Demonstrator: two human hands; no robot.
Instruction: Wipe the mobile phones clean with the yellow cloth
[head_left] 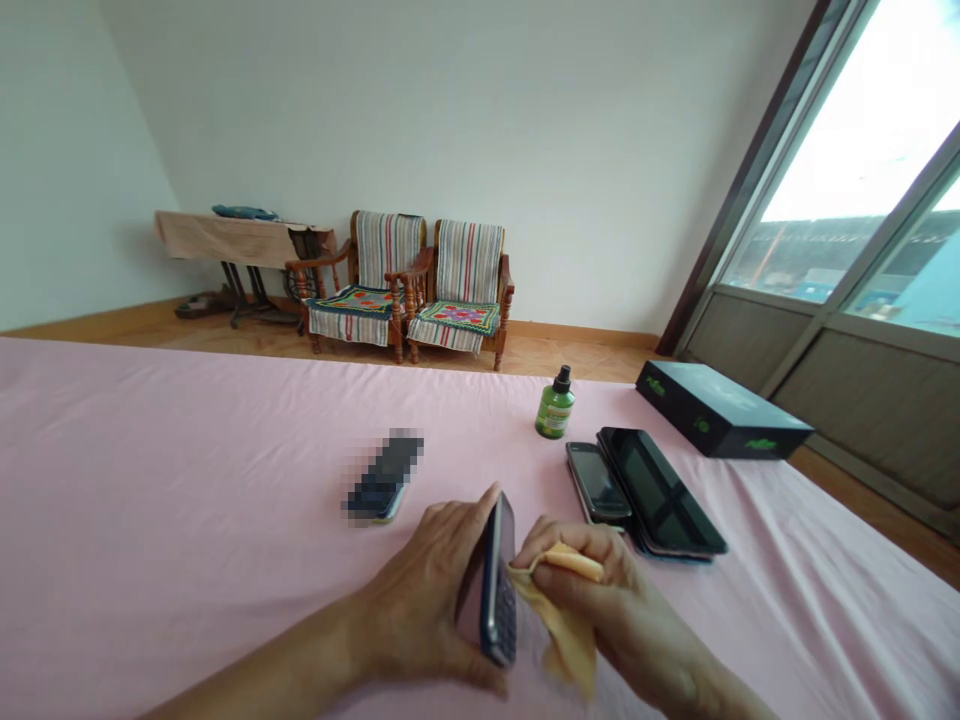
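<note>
My left hand [412, 590] holds a black keypad phone [497, 590] on its edge, with the keys facing right. My right hand [592, 590] is shut on a yellow cloth [559, 625] and presses it against the phone's back. Just beyond my right hand, a small black phone [598, 483] lies partly against a larger black phone [660, 492]. To the left, a dark phone [384, 478] lies alone, its surface blurred. A green bottle with a black cap [556, 408] stands upright beyond the phones.
All of this rests on a pink sheet [187, 480]. A black box with green markings [720, 408] lies at its far right. Beyond the sheet's edge are two striped wooden armchairs [386, 285] and a cloth-covered treadle table [240, 240]. A large window [847, 170] fills the right.
</note>
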